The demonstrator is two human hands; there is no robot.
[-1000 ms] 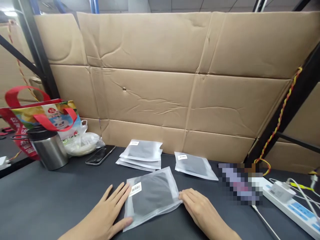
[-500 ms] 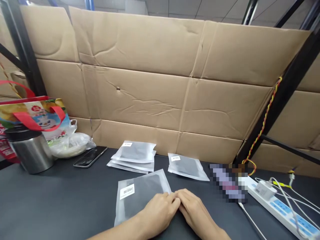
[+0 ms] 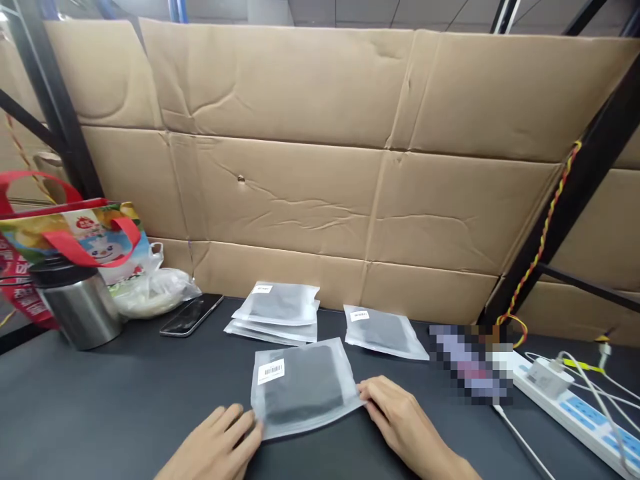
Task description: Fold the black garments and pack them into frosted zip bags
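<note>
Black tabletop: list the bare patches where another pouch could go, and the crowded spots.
Bare: the tabletop between the steel flask, the phone and the left hand; also between the right hand and the power strip. Crowded: the back edge, with the pouch stack and single pouch.

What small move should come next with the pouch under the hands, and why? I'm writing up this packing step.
Probably lift the frosted pouch and lay it on the stack of pouches behind it. It lies flat, barcode label up; the left hand touches its near left corner, the right hand its right edge, and the stack's labels also face up.
</note>
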